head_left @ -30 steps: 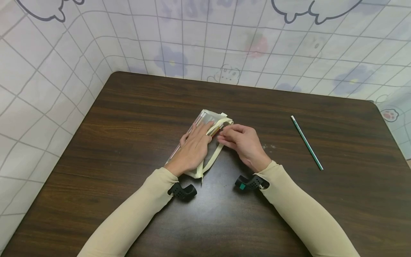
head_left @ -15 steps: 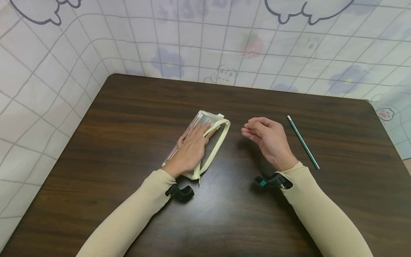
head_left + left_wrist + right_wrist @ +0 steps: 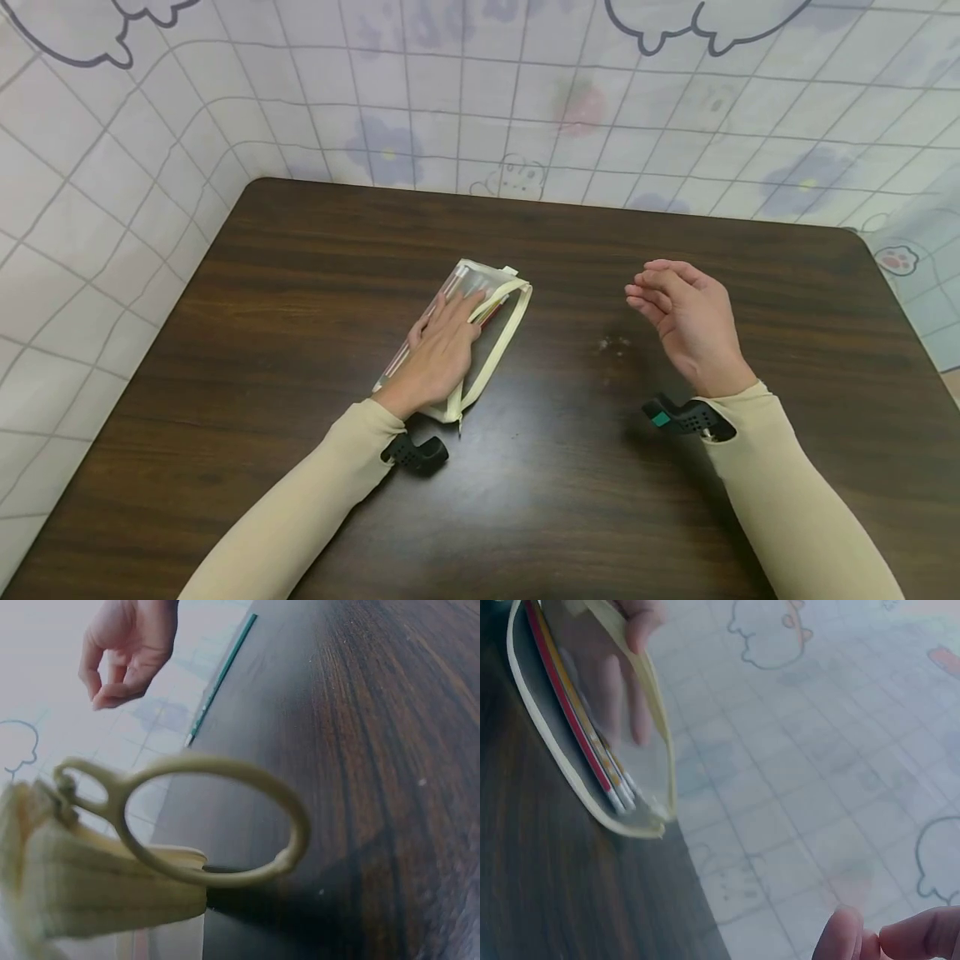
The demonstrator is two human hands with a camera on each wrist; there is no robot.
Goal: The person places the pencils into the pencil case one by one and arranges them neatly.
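Observation:
A clear pencil case [image 3: 480, 273] with cream zipper edging lies slanted on the table, its mouth gaping. My left hand [image 3: 438, 354] lies over its top panel and holds the edge of the mouth with the thumb. Red and yellow pencils [image 3: 574, 712] show inside it in the right wrist view. My right hand [image 3: 693, 329] hovers to the right, fingers loosely bent together, holding nothing. Apart from that hand, a green pencil [image 3: 223, 675] lies on the table in the left wrist view. In the head view my right hand and arm hide it.
A dark wood-grain table [image 3: 322, 242] carries everything. Behind it and at its left hangs a pale gridded cloth [image 3: 465, 108] with cartoon prints. A cream ring [image 3: 214, 769] on the zipper pull stands up close to the left wrist camera.
My right hand has left the pencil case mouth and moved right, over the green pencil. My left hand has stayed on the case.

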